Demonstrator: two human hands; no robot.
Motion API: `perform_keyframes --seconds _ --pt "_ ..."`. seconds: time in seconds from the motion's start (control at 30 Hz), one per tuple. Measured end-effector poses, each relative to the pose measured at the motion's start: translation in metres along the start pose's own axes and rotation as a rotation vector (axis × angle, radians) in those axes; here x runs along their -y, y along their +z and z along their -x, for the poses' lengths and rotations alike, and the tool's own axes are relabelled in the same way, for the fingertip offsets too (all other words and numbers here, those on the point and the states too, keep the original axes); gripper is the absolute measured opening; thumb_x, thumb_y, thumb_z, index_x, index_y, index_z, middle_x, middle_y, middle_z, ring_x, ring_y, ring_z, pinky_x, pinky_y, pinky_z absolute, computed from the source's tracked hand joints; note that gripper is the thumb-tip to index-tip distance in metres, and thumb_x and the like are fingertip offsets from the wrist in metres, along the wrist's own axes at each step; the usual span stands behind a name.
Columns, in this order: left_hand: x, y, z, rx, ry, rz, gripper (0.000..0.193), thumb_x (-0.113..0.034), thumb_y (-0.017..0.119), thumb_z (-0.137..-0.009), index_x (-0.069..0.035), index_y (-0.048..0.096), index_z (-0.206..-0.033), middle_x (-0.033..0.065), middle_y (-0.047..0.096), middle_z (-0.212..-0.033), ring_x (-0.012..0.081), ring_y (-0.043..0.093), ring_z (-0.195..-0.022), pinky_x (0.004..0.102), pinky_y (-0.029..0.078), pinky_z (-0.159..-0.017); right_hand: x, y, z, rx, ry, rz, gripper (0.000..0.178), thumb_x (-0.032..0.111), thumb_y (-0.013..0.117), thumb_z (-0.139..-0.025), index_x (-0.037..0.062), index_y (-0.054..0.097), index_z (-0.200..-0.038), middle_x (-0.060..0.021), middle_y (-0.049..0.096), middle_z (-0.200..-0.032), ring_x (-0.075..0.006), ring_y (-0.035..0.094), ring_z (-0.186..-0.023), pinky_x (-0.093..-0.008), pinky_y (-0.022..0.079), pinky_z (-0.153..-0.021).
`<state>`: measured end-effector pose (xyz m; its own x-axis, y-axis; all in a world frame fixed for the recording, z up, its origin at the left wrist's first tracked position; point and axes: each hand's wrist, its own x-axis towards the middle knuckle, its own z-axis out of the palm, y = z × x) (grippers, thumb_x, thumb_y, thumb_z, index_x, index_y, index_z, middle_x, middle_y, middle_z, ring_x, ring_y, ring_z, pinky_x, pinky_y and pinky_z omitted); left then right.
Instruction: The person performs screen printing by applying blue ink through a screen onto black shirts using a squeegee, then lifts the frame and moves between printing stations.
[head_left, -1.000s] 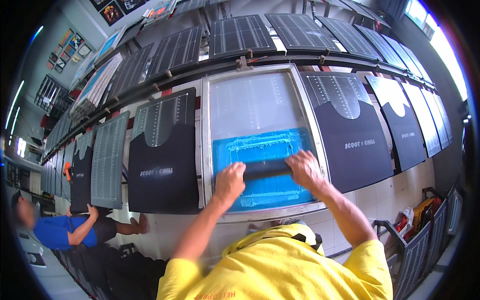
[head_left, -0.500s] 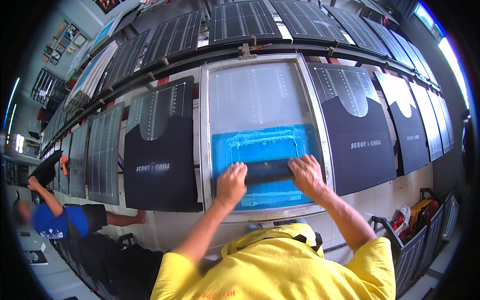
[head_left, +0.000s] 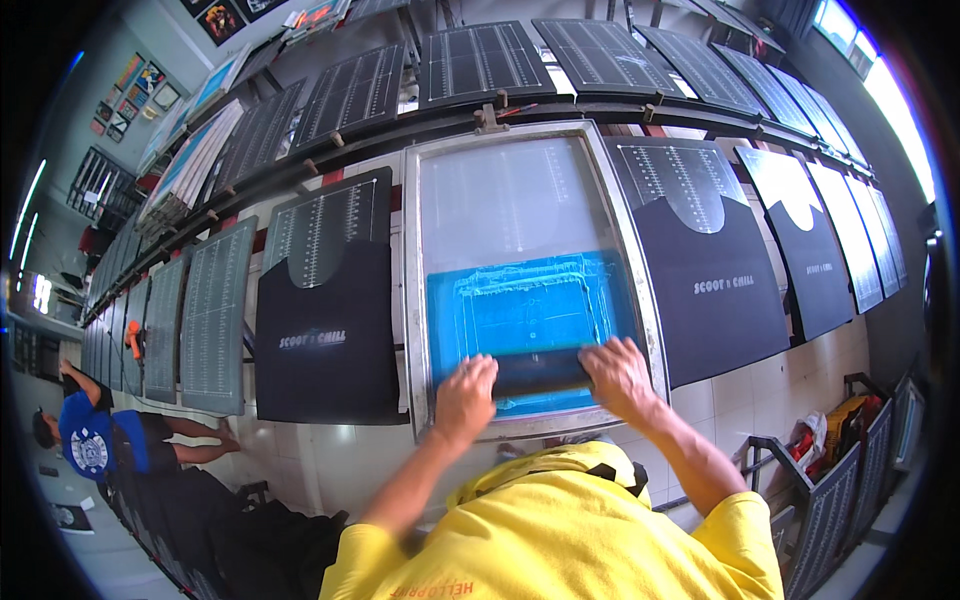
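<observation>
Both hands press down on a dark squeegee (head_left: 540, 372) that lies across the blue-coated mesh of a printing screen (head_left: 520, 230). The left hand (head_left: 465, 397) clasps its left end and the right hand (head_left: 620, 375) its right end, fingers curled over the top edge. The squeegee sits low in the screen, close to the frame's near rail, with only a thin strip of blue between blade and rail; a wide blue field and then pale bare mesh lie open beyond it toward the far rail. The blade's ends stop just short of the frame's side rails. Left of the screen lies a black printed garment (head_left: 325, 335) on its board, right of the screen another black garment (head_left: 715, 285), each just beside the frame.
</observation>
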<state>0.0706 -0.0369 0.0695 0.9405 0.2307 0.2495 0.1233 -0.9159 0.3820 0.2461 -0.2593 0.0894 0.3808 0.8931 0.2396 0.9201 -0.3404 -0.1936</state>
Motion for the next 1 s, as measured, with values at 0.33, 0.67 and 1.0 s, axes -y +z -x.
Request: perform_keyframes --seconds 0.33,0.67,1.0 --pt "0.011 0.019 -0.018 -0.058 -0.005 -0.019 0.032 0.006 0.061 -0.075 0.002 0.07 -0.105 0.0167 0.07 -0.112 0.0308 0.066 -0.109 0.0408 0.053 -0.096 -0.01 0.015 -0.012 -0.015 0.03 0.003 0.026 -0.001 0.063 -0.071 0.0036 0.064 -0.096 -0.0084 0.065 -0.099 -0.025 0.057 -0.09 -0.0391 0.044 -0.077" --pt "0.054 0.001 -0.115 0.045 -0.063 -0.013 0.023 0.005 0.059 -0.074 -0.002 0.069 -0.094 0.0147 0.069 -0.095 0.0349 0.068 -0.087 0.0445 0.056 -0.078 -0.053 -0.003 -0.116 0.221 0.079 0.089 0.014 0.014 0.071 -0.078 0.0059 0.068 -0.089 -0.0084 0.068 -0.09 -0.025 0.06 -0.095 -0.0403 0.046 -0.086" --pt "0.013 -0.039 -0.087 -0.079 0.074 -0.012 0.075 -0.023 0.074 -0.079 -0.007 0.04 -0.144 0.0208 0.054 -0.135 0.0378 0.048 -0.131 0.0491 0.035 -0.112 -0.027 0.015 -0.094 0.091 -0.017 0.164 0.031 0.02 0.078 -0.073 0.008 0.063 -0.097 -0.0068 0.062 -0.097 -0.0234 0.057 -0.1 -0.04 0.044 -0.089"
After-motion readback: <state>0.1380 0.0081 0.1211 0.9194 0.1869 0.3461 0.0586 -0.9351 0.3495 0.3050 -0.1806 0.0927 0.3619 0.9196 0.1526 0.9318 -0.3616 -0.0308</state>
